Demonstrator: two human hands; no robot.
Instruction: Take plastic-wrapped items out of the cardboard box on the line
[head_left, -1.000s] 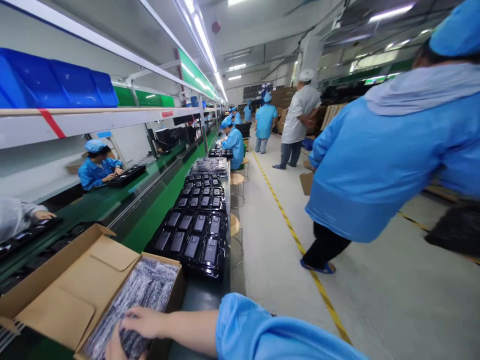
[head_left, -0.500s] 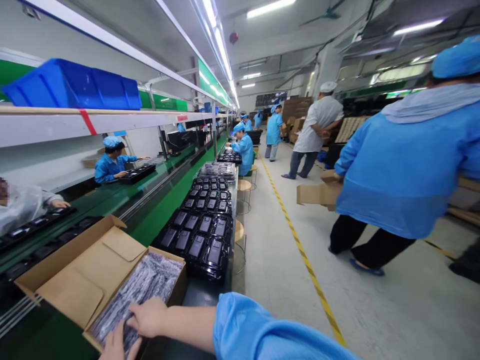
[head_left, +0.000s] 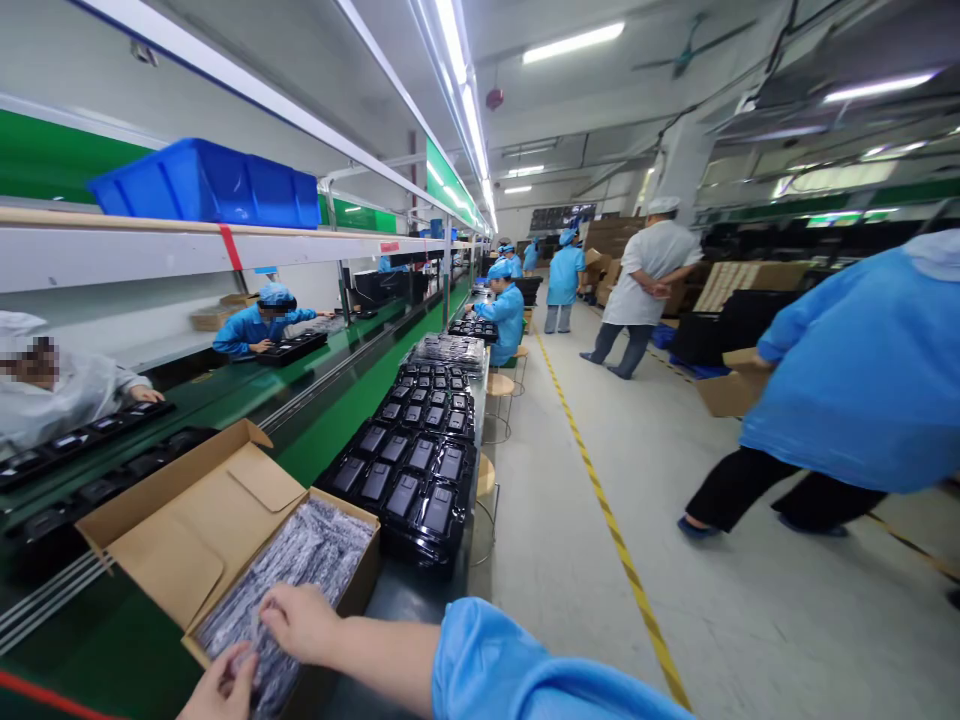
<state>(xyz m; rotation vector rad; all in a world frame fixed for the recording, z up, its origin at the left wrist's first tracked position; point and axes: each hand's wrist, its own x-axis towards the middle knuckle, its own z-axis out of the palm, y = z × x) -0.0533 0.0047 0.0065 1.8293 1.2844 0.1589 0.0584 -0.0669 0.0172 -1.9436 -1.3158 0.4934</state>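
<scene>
Working over packs [head_left: 322, 540] in a box [head_left: 364, 575] on the table [head_left: 411, 592], the left hand [head_left: 223, 688] and right hand [head_left: 301, 622] had fingers partly curled; whether either gripped anything, I could not tell. Tugging could have torn one pack or dragged its tight-laid neighbours out.

An open brown cardboard box [head_left: 364, 573] sits angled on the bench [head_left: 409, 595], its lid folded back leftward; crinkled, shiny plastic-wrapped packets [head_left: 311, 545] lie closely packed inside.
</scene>
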